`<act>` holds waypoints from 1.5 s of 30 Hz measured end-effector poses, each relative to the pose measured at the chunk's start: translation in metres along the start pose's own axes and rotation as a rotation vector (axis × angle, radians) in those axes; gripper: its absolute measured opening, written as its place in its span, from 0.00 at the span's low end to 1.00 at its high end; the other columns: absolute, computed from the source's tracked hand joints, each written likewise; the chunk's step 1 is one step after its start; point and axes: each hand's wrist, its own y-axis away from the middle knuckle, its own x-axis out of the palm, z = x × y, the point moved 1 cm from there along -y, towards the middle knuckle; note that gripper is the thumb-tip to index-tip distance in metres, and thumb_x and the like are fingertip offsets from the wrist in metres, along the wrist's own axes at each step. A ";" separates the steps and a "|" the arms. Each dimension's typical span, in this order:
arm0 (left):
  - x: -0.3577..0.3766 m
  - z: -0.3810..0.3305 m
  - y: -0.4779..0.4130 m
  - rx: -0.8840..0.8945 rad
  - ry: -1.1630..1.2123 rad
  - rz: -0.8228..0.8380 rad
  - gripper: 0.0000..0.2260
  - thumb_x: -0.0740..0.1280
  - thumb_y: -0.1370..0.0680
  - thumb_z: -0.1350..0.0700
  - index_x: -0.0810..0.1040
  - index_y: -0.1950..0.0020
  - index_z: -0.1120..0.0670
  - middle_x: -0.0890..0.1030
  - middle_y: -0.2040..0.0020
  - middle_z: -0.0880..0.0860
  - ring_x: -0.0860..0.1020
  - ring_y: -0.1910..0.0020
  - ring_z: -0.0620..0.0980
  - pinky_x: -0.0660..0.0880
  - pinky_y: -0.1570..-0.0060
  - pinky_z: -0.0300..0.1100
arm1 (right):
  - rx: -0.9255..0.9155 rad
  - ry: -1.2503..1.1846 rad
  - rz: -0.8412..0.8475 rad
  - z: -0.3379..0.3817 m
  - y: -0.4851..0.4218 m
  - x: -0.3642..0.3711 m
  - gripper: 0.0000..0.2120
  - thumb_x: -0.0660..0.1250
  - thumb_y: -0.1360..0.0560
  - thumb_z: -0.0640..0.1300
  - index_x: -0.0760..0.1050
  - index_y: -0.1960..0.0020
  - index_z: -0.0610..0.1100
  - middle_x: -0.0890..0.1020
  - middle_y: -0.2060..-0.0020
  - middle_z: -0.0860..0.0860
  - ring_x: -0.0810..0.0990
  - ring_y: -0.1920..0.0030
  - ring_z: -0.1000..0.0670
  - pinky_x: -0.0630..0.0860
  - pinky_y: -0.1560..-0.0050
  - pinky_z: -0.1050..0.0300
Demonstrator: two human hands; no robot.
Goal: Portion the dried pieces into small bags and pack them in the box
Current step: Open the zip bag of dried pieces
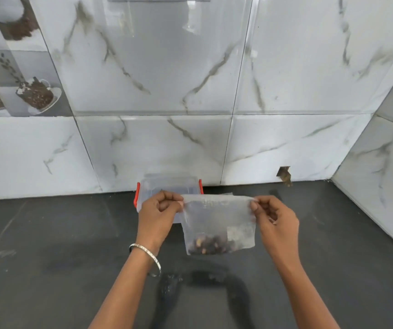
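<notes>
A small clear plastic bag (218, 222) hangs in the air above the dark counter, stretched between both hands. Dark dried pieces (211, 245) lie in its bottom. My left hand (158, 216) pinches the bag's top left corner. My right hand (274, 219) pinches the top right corner. Behind the bag and my left hand stands a clear plastic box (167, 188) with red clips, close to the wall. The hands and the bag hide much of the box.
The dark grey counter (60, 245) runs to a white marble-tiled wall (190, 79) at the back and on the right. A small hole in the wall tile (284, 175) sits right of the box. A silver bangle (147, 256) circles my left wrist.
</notes>
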 end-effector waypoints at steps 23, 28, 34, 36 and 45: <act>0.005 0.046 0.050 -0.354 0.273 -0.071 0.17 0.73 0.23 0.61 0.76 0.35 0.53 0.86 0.63 0.46 0.83 0.58 0.49 0.81 0.68 0.38 | 0.532 -0.073 0.165 -0.029 0.028 0.011 0.11 0.64 0.22 0.56 0.79 0.49 0.50 0.84 0.53 0.54 0.82 0.51 0.52 0.76 0.48 0.53; 0.007 0.044 0.040 -0.306 0.317 -0.010 0.14 0.70 0.22 0.65 0.78 0.39 0.52 0.88 0.60 0.49 0.85 0.59 0.44 0.80 0.66 0.35 | 0.851 -0.119 0.319 -0.042 0.002 0.026 0.17 0.68 0.25 0.53 0.80 0.46 0.40 0.85 0.56 0.47 0.81 0.57 0.48 0.76 0.53 0.51; 0.009 0.042 0.029 -0.298 0.128 -0.047 0.08 0.69 0.21 0.65 0.81 0.45 0.53 0.86 0.56 0.53 0.82 0.57 0.49 0.79 0.52 0.41 | 0.880 -0.455 0.233 -0.041 -0.006 0.022 0.10 0.72 0.26 0.37 0.82 0.47 0.34 0.86 0.56 0.40 0.83 0.61 0.46 0.82 0.58 0.54; 0.011 0.043 0.026 -0.187 -0.154 -0.114 0.15 0.72 0.22 0.60 0.79 0.37 0.52 0.84 0.44 0.54 0.82 0.51 0.49 0.79 0.44 0.48 | 0.812 -0.484 0.193 -0.037 -0.006 0.017 0.11 0.73 0.28 0.34 0.81 0.46 0.35 0.87 0.56 0.41 0.84 0.59 0.48 0.82 0.54 0.54; 0.076 -0.003 0.025 0.367 -0.762 0.198 0.23 0.51 0.22 0.34 0.80 0.39 0.40 0.83 0.45 0.39 0.78 0.41 0.42 0.60 0.34 0.48 | 0.507 -0.481 0.165 -0.009 0.008 0.009 0.10 0.75 0.29 0.37 0.83 0.48 0.38 0.87 0.57 0.42 0.85 0.58 0.49 0.78 0.55 0.59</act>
